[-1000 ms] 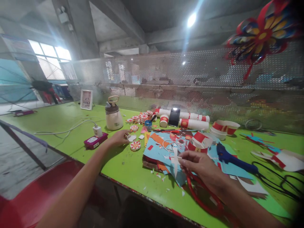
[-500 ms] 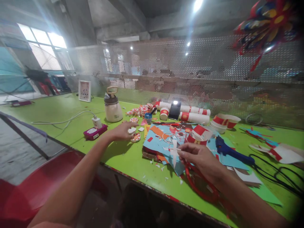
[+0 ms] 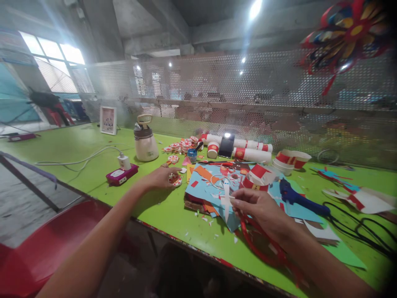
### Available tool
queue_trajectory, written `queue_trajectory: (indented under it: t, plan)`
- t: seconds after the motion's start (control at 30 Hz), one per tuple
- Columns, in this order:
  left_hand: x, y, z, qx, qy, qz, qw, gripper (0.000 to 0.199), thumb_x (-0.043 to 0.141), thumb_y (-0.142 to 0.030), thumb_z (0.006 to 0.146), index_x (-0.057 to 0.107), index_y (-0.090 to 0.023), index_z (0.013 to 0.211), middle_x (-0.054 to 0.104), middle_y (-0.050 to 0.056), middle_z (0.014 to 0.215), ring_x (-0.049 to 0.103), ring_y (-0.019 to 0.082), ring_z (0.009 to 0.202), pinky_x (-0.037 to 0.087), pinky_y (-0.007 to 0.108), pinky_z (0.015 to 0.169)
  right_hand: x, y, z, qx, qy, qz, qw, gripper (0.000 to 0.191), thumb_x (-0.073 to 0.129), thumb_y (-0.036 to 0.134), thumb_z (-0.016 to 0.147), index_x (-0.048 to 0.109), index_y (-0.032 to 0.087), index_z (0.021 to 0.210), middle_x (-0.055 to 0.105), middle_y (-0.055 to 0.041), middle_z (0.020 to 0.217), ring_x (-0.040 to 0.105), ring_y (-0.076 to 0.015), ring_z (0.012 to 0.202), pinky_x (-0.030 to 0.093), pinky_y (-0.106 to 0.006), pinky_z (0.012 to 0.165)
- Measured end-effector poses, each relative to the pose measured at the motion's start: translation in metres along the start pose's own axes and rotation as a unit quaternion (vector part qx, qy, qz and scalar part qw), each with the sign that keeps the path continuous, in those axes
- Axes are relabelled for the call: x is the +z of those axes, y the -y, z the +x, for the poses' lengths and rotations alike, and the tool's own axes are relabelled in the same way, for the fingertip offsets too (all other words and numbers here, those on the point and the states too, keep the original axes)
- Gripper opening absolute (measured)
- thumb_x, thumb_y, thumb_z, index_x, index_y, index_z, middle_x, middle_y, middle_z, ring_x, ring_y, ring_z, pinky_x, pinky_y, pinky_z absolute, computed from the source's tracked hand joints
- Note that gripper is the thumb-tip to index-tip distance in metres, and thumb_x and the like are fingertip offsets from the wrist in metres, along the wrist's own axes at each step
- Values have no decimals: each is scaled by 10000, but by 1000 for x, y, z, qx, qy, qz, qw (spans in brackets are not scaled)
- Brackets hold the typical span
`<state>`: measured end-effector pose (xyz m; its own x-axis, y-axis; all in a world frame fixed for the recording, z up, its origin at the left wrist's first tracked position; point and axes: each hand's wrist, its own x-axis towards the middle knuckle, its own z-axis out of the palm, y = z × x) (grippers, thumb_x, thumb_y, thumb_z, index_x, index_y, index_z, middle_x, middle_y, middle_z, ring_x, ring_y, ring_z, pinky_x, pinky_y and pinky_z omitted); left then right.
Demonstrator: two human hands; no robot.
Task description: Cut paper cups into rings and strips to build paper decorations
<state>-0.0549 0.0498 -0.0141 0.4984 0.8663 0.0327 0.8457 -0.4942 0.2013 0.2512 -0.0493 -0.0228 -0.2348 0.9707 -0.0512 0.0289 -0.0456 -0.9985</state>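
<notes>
My left hand (image 3: 159, 178) reaches down to the green table, its fingers curled around a red-and-white round paper disc (image 3: 175, 180). A similar disc (image 3: 173, 159) lies just beyond the fingers. My right hand (image 3: 259, 211) pinches a white paper cutout (image 3: 227, 200), with a long pointed body and short side arms, between thumb and fingertips. The cutout is held above a stack of blue paper (image 3: 198, 190) scattered with orange, red and white scraps. Below my right hand runs a red curved loop (image 3: 252, 244), partly hidden by the wrist.
A blue glue gun (image 3: 297, 198) with black cable lies on the right, near paper cups (image 3: 283, 161). Behind are a phone (image 3: 226, 145), paper-cup rolls (image 3: 252, 155), a blue jar (image 3: 192, 155) and piled discs (image 3: 182, 145). A bottle (image 3: 146, 142) and purple power strip (image 3: 122, 174) stand left.
My left hand has lowered and closed in around the disc, covering a white piece that showed beside it. My right hand keeps the white cutout in nearly the same place.
</notes>
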Motion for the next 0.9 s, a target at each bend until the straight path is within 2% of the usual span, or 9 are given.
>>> queue_trajectory:
  t: [0.13,0.43,0.63,0.77,0.9]
  plan:
    - [-2,-5,-2,2,-22,-7,1000,599,587,-291,719,487,-197,1303,678,62,1068,541,233,974,399,329,859,1,2,0,0,0,-9,1000,253,769,390,675,657,174,747,597,28,623,522,-90,537,399,-239,547]
    - [-5,-12,-6,3,-59,-34,998,617,596,-282,731,452,-233,1330,569,87,1277,529,249,1114,390,362,939,3,2,-1,-8,-11,-24,1000,239,762,387,678,666,172,722,595,13,593,495,-105,526,384,-263,545]
    - [-6,-14,-8,18,-80,-46,996,672,590,-298,749,385,-197,1382,493,96,1370,470,240,1207,355,343,997,3,1,0,-4,-7,-20,1000,264,767,406,666,658,171,716,593,20,579,500,-107,524,381,-259,542]
    - [0,-9,-6,-5,-88,-36,995,675,589,-278,732,405,-173,1373,497,127,1359,471,275,1206,364,369,989,4,0,0,-3,-8,-16,1000,264,766,404,672,658,169,724,592,23,585,500,-100,527,379,-250,539]
    - [11,-3,-6,-34,-90,-30,995,656,587,-313,732,437,-161,1352,570,148,1264,535,292,1121,412,383,930,5,0,0,1,-8,-12,1000,270,772,399,667,664,165,748,599,23,591,508,-102,528,391,-250,543]
